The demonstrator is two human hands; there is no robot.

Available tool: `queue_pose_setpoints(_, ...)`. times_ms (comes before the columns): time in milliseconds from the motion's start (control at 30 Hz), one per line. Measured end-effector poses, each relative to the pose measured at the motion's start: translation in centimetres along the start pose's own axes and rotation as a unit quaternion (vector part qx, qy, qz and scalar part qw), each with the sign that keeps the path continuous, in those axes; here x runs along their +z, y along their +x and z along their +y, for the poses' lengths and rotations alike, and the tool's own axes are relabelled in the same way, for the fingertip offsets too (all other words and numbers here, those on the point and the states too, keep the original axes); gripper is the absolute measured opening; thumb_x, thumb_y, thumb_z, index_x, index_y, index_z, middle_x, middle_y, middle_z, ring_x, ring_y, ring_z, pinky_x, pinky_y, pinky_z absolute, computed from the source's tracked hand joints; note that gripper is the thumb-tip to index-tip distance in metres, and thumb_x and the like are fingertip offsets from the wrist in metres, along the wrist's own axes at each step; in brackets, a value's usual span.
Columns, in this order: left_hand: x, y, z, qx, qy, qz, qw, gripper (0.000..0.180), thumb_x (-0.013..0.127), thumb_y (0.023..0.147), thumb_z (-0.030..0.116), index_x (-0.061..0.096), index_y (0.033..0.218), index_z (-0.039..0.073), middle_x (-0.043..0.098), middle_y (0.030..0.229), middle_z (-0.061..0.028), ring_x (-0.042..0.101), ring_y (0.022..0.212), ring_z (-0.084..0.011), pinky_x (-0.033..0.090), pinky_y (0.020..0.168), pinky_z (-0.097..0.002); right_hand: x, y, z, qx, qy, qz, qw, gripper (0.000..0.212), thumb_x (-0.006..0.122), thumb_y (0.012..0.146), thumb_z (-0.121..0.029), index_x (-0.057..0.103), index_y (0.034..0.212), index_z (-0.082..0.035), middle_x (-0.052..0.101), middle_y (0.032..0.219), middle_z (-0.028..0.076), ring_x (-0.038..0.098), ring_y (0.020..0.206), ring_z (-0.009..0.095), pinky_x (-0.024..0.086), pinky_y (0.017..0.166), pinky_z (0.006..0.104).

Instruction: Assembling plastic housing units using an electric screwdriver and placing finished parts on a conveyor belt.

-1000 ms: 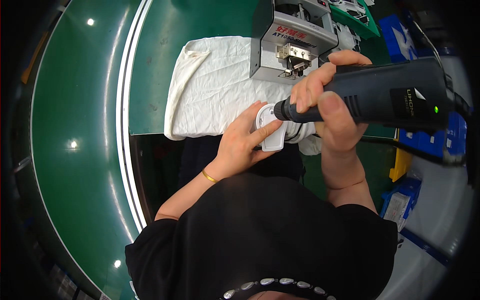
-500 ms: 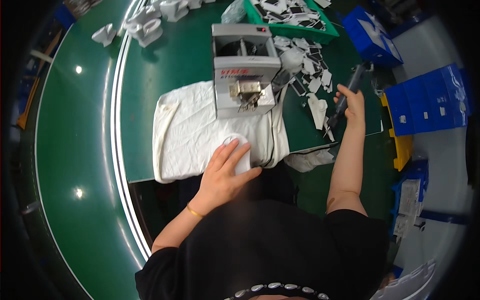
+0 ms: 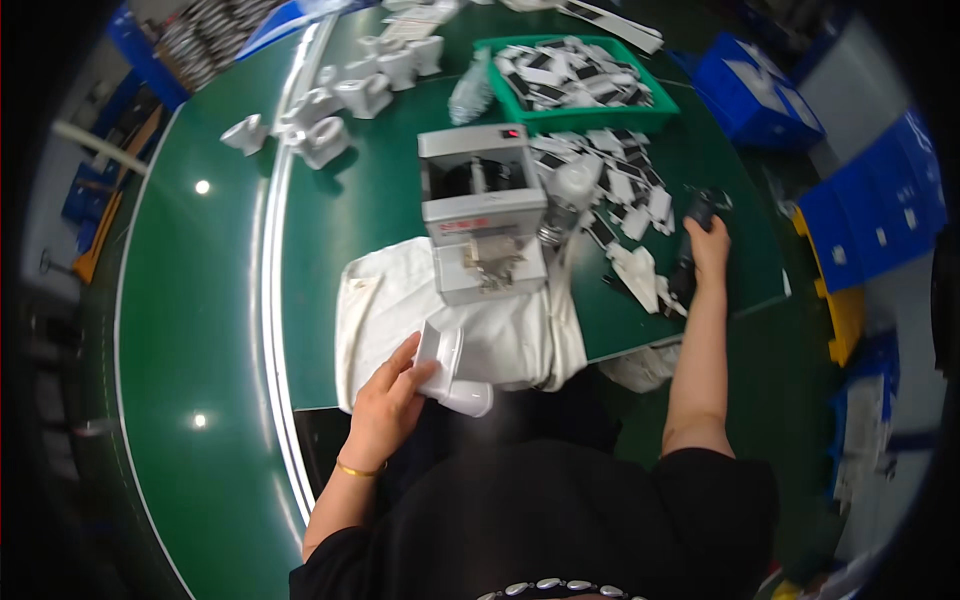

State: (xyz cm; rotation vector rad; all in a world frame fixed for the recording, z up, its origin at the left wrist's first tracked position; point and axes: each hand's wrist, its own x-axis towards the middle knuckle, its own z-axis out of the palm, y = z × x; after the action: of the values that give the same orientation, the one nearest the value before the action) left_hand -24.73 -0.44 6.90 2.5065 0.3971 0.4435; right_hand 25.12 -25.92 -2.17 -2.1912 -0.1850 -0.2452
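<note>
At the cloth's near edge, my left hand point(image 3: 388, 408) grips a white plastic housing point(image 3: 440, 352) by its left side. The housing has an open rectangular face and a rounded spout pointing down to the right. Off to the right, my right hand point(image 3: 708, 246) is closed around a dark electric screwdriver point(image 3: 700, 212) at the table's right side. The tool's tip is blurred beside some white scraps. Under the housing lies a folded white cloth point(image 3: 385, 290). A grey screw-feeder machine point(image 3: 485, 215) stands on the cloth's far part.
Behind the machine is a green bin point(image 3: 600, 122) full of small white-and-black pieces. More white pieces point(image 3: 630, 190) lie loose right of the machine, near a clear jar point(image 3: 572, 185). Several white housings point(image 3: 318, 140) stand at the far left. Blue bins point(image 3: 880, 215) line the right.
The white housing has been lifted and turned, so its open face and spout now show. My right hand has brought the screwdriver down toward the table. The whole view has shifted.
</note>
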Motion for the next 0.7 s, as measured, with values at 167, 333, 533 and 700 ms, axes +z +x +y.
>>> queue_pose_setpoints(167,-2.1,-1.6,-6.1,-0.157,-0.055,0.201,0.965,0.048,0.07,0.072,-0.006,0.059,0.118,0.003,0.059,0.13,-0.0166,0.058,0.12,-0.025,0.048,0.097,-0.0341,-1.9,-2.7,-3.3,-0.057,-0.061,0.058,0.995,0.064,0.077,0.078,-0.032,0.055,0.13,-0.003,0.057,0.125,0.02,0.057,0.113,0.034,0.045,0.096,0.0387)
queue_pose_setpoints(333,-8.1,-2.9,-17.4,-0.256,-0.028,0.428,0.866,0.027,0.064,0.087,0.0,0.056,0.113,-0.001,0.063,0.108,-0.0106,0.061,0.09,-0.017,0.05,0.08,-0.0301,-1.8,-7.2,-10.2,-0.111,0.035,-0.02,0.993,0.051,0.072,0.086,-0.02,0.055,0.131,-0.003,0.058,0.125,0.016,0.057,0.113,0.027,0.043,0.097,0.0357)
queue_pose_setpoints(533,-9.9,-6.2,-27.3,-0.441,0.242,0.399,0.767,0.039,0.076,0.07,0.033,0.067,0.095,0.005,0.065,0.102,-0.0189,0.059,0.101,-0.0395,0.047,0.088,-0.047,-0.1,-11.5,-11.8,-0.241,0.053,-0.129,0.96,0.035,0.068,0.089,-0.013,0.061,0.122,0.0,0.062,0.117,0.013,0.059,0.107,0.025,0.044,0.091,0.0348)
queue_pose_setpoints(700,-9.5,-4.7,-26.8,-0.518,0.205,0.355,0.751,0.059,0.073,0.078,0.047,0.064,0.117,0.004,0.047,0.142,-0.0185,0.039,0.132,-0.0362,0.035,0.109,-0.0428,0.8,-17.7,-14.2,-0.215,0.132,-0.23,0.94,0.025,0.064,0.093,-0.012,0.064,0.113,0.002,0.065,0.101,0.005,0.057,0.085,0.011,0.045,0.075,0.0256)
